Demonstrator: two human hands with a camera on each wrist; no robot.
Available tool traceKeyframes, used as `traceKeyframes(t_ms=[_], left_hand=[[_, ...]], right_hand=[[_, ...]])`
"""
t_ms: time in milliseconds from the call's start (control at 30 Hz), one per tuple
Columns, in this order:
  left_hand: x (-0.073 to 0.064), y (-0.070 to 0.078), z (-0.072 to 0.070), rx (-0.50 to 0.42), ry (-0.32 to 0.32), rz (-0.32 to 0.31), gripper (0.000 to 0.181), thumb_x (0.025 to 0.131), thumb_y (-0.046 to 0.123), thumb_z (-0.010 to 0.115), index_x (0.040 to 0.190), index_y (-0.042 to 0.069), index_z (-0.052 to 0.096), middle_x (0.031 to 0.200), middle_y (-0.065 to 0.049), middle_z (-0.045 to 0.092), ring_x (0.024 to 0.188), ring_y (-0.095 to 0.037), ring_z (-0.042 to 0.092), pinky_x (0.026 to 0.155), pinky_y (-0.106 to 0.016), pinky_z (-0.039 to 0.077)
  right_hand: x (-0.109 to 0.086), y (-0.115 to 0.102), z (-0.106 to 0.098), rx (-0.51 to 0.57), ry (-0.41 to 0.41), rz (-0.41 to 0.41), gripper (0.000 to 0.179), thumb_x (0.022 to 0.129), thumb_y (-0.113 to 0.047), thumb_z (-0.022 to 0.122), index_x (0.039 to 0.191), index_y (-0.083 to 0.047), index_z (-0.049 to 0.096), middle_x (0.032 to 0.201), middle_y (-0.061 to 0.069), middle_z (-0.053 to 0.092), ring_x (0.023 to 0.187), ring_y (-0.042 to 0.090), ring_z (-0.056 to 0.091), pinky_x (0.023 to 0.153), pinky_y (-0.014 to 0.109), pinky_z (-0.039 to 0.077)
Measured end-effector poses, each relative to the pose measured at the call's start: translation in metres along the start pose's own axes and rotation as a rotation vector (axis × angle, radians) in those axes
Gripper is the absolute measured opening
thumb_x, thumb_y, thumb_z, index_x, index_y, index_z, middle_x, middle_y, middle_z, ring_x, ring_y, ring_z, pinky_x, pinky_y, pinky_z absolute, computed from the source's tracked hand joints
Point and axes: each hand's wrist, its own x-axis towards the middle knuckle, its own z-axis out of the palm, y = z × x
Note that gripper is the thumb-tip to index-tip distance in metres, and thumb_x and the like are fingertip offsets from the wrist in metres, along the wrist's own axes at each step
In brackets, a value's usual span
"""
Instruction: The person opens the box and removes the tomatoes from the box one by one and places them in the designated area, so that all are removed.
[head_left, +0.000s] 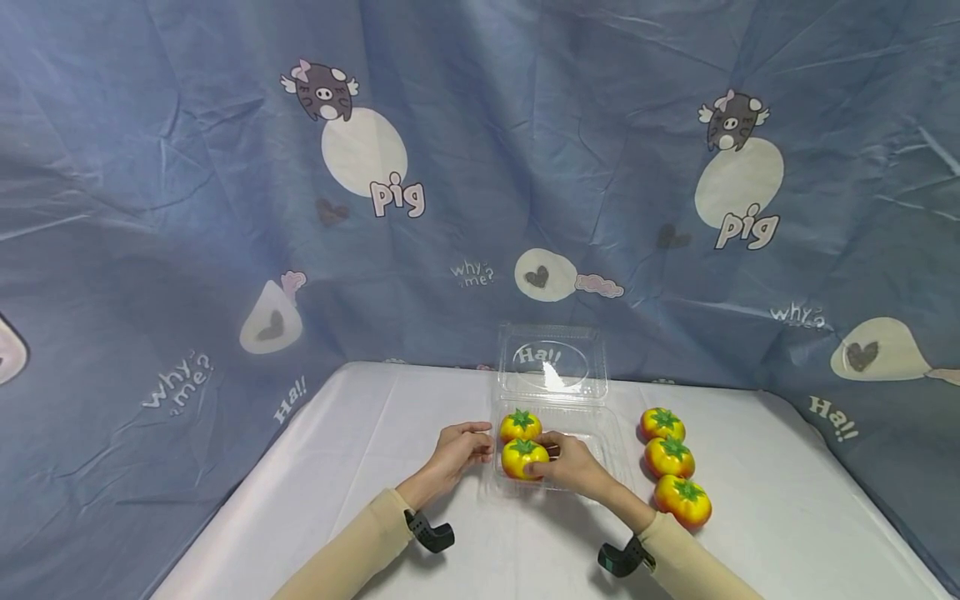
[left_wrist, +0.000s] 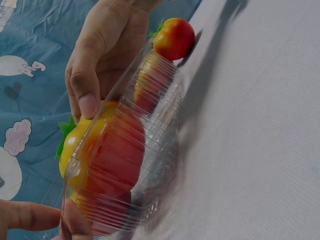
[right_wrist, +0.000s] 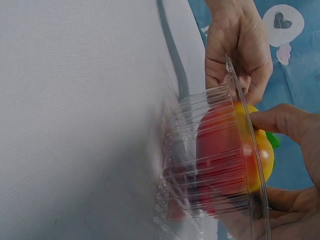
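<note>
right hand (head_left: 576, 467) on the front fruit (head_left: 521, 460): thumb at its front right, fingers round the right side. grip holding, spread to the fruit's width. fruit yellow above, red below, green leafy top. position: left part of the clear tray (head_left: 617, 446), near the front-left corner, standing above the rim. whether its base meets the tray floor, cannot tell.

left hand (head_left: 453, 452) at the tray's left side. grip narrow; thumb and a finger pinch the plastic rim, by the left wrist view.

rear fruit (head_left: 520, 425) inside the same tray, just behind the front one, leaf up. lid (head_left: 592, 367) raised at the tray's far edge, clear, cloth lettering showing through it.

right of the tray, apart from it: three like fruits in a front-to-back row, near one (head_left: 682, 502), middle one (head_left: 670, 460), far one (head_left: 662, 425). set close together, leaves up.

white-covered table (head_left: 360, 454) beneath. blue backdrop (head_left: 465, 133) behind, printed with pigs, hearts, lettering. beige sleeves (head_left: 356, 542) on both arms; dark band (head_left: 429, 532) at each wrist.
</note>
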Motion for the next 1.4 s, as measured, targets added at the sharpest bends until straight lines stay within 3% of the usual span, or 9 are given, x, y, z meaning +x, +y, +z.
traceKeyframes(t_ms=[467,1167,1400], left_hand=[[0.000,-0.001,0.000,-0.005,-0.005,0.014,0.042,0.082,0.002,0.061,0.122,-0.010,0.057,0.079,-0.008,0.064,0.067,-0.013,0.060,0.062,-0.022,0.055],[-0.001,0.001,0.001,-0.001,0.007,0.013,0.042,0.082,0.002,0.061,0.122,-0.011,0.057,0.083,-0.012,0.064,0.067,-0.013,0.059,0.062,-0.023,0.054],[-0.014,0.014,0.002,0.000,-0.020,0.019,0.043,0.083,-0.001,0.058,0.124,-0.015,0.053,0.092,-0.022,0.065,0.071,-0.015,0.060,0.069,-0.028,0.056]], right_hand=[[-0.001,0.002,-0.001,-0.010,0.049,0.006,0.053,0.074,-0.027,0.080,0.117,0.001,0.063,0.111,0.012,0.068,0.098,0.023,0.066,0.081,0.034,0.057],[-0.008,-0.002,-0.008,0.006,0.095,-0.014,0.051,0.075,-0.025,0.080,0.116,0.000,0.065,0.113,0.014,0.068,0.098,0.025,0.067,0.081,0.034,0.058],[-0.008,0.001,-0.012,0.019,0.103,-0.010,0.052,0.075,-0.028,0.081,0.116,-0.001,0.065,0.112,0.013,0.068,0.097,0.023,0.067,0.081,0.033,0.058]])
